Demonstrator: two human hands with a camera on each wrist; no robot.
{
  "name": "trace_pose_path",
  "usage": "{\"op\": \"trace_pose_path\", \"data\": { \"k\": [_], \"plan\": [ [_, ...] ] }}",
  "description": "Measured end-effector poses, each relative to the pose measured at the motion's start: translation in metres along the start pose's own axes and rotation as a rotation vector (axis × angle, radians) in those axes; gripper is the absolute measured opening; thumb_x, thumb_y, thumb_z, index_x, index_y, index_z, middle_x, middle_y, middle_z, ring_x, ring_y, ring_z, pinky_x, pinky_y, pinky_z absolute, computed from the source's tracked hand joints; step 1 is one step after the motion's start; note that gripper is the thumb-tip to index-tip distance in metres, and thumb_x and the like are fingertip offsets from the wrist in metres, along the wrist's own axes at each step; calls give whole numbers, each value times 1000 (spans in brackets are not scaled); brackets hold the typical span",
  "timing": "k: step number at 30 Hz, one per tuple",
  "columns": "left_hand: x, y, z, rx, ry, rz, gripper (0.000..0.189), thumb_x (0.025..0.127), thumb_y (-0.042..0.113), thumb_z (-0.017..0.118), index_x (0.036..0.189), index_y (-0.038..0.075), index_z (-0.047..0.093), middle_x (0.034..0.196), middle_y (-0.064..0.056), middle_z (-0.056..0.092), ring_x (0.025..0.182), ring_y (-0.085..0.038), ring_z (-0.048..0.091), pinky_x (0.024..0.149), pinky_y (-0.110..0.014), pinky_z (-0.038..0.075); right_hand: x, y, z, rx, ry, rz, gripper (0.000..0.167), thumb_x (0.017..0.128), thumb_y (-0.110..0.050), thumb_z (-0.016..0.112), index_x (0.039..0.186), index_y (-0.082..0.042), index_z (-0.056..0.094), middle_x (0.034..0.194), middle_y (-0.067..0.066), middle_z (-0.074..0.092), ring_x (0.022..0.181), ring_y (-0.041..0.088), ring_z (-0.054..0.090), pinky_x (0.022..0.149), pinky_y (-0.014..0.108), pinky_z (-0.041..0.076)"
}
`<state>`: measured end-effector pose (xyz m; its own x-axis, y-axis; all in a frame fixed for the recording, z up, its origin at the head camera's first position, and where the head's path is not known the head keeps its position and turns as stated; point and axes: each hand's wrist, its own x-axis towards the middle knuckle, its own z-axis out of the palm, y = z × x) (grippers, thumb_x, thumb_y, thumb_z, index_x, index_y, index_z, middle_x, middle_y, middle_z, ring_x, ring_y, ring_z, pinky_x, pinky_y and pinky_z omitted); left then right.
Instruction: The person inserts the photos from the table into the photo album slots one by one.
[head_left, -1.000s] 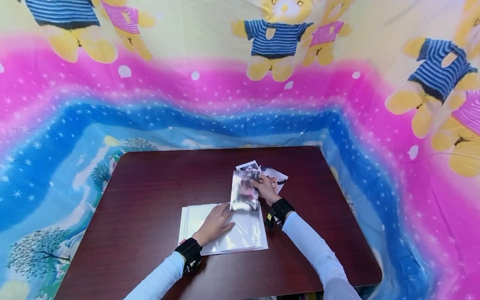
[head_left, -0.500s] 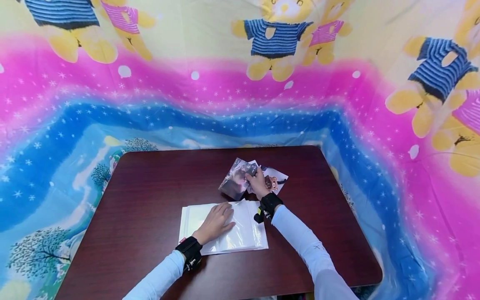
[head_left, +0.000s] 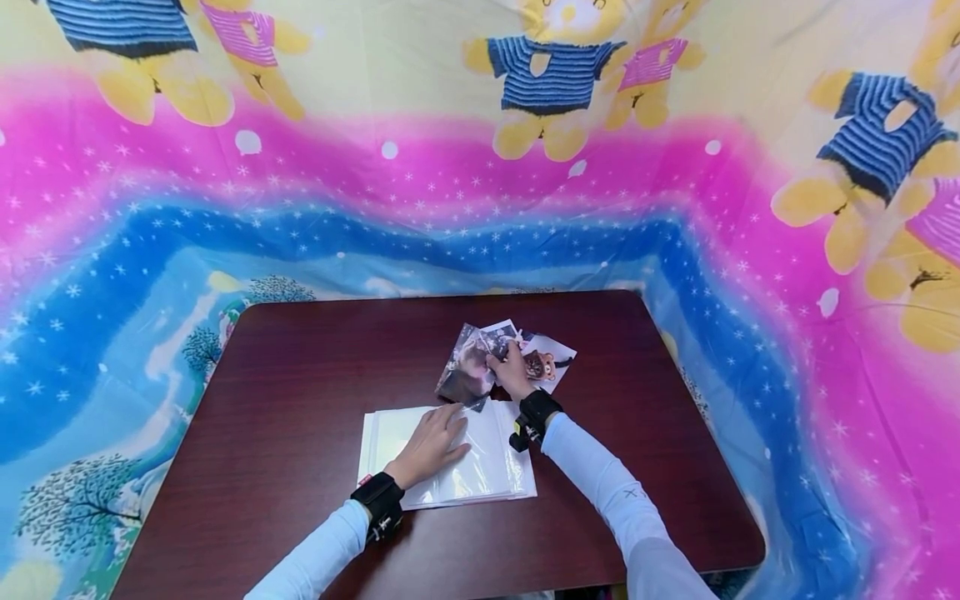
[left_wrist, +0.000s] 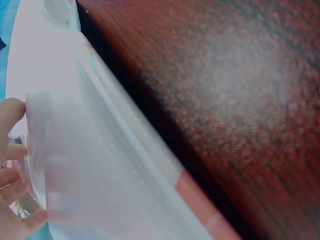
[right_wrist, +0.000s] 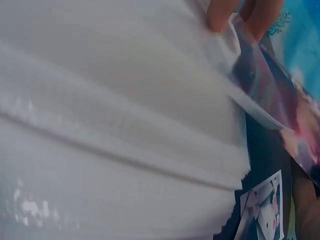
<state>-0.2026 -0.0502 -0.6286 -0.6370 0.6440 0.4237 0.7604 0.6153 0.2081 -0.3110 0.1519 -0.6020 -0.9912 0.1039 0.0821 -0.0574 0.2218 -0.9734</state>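
A photo album [head_left: 491, 471] lies open at clear plastic pockets over white pages near the table's front. My left hand [head_left: 429, 444] rests on it, fingers stretched toward its far edge. In the right wrist view, left fingertips [right_wrist: 220, 17] touch the pocket's edge beside the photo [right_wrist: 272, 85]. My right hand [head_left: 513, 373] pinches this dark, pinkish glossy photo [head_left: 467, 372] by its right side. The photo is tilted, and its lower corner reaches the album's far edge by my left fingertips. The left wrist view shows the album's page [left_wrist: 115, 160] close up.
Loose photos lie beyond the album, partly under my right hand: one with a white border [head_left: 498, 331] and one with a brown bear [head_left: 551, 360]. They rest on a dark red-brown table [head_left: 300, 367]. A patterned cloth [head_left: 420, 225] hangs around it.
The photo in my right hand has swung from upright over the album to a slant farther left, then come slightly nearer the album's edge. My left hand has stayed put.
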Motion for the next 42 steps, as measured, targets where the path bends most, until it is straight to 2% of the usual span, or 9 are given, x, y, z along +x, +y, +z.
{"op": "trace_pose_path", "data": {
  "k": [5, 12, 16, 18, 20, 24, 32, 37, 42],
  "plan": [
    [-1, -1, 0, 0, -7, -12, 46, 87, 27, 75, 119, -4, 66, 133, -28, 52, 124, -42, 49, 98, -56, 42, 1, -3, -4, -47, -57, -2, 54, 94, -2, 62, 141, 13, 39, 138, 34, 45, 127, 44, 45, 104, 51, 39],
    [-2, 1, 1, -9, -39, -42, 47, 91, 29, 70, 125, -3, 63, 141, -29, 47, 132, -41, 43, 104, -55, 38, 4, -4, -10, -118, -201, -16, 63, 99, -6, 58, 149, 13, 26, 150, 33, 32, 132, 49, 39, 106, 54, 37],
    [-4, 3, 2, -13, -89, -76, 49, 96, 31, 64, 131, -3, 59, 149, -28, 39, 138, -41, 36, 108, -56, 33, 9, -2, -11, -183, -216, -149, 53, 96, 0, 60, 144, 8, 39, 138, 32, 47, 89, 39, 63, 83, 44, 51],
    [-4, 4, 3, -2, -118, -94, 51, 98, 32, 61, 135, -3, 57, 151, -26, 37, 140, -39, 34, 111, -55, 31, 11, -2, -11, -212, -208, -235, 49, 94, 5, 61, 139, 7, 42, 132, 30, 52, 60, 28, 53, 64, 36, 47],
    [-4, 5, 3, 6, -142, -106, 52, 99, 33, 59, 137, -2, 54, 152, -25, 36, 142, -37, 32, 112, -54, 29, 13, -3, -12, -258, -204, -304, 48, 92, 8, 61, 137, 5, 44, 131, 27, 54, 58, 20, 47, 63, 32, 43],
    [-6, 6, 0, 8, -164, -112, 53, 100, 33, 58, 140, -1, 52, 152, -25, 35, 142, -37, 32, 112, -55, 28, 11, -7, -12, -302, -280, -343, 51, 94, 9, 58, 142, 0, 45, 140, 23, 51, 87, 32, 58, 74, 38, 45],
    [-8, 8, 3, -22, -95, -66, 48, 99, 26, 60, 138, -1, 53, 149, -28, 39, 138, -43, 37, 110, -59, 28, 10, -8, -9, -343, -376, -361, 49, 95, 4, 59, 143, -2, 47, 143, 20, 50, 124, 37, 52, 96, 47, 45],
    [-10, 11, 6, -14, -17, 19, 47, 95, 28, 65, 133, 3, 58, 141, -24, 50, 130, -39, 46, 105, -60, 34, 10, -12, -8, -308, -364, -330, 46, 97, 0, 59, 142, -5, 51, 143, 19, 51, 131, 37, 46, 106, 50, 39],
    [-20, 21, 5, 15, -41, 97, 57, 94, 47, 62, 136, 9, 57, 143, -17, 50, 133, -34, 44, 101, -64, 35, 10, -16, -7, -262, -370, -311, 43, 97, 4, 56, 140, 0, 52, 142, 21, 51, 133, 38, 44, 109, 50, 35]
  ]
}}
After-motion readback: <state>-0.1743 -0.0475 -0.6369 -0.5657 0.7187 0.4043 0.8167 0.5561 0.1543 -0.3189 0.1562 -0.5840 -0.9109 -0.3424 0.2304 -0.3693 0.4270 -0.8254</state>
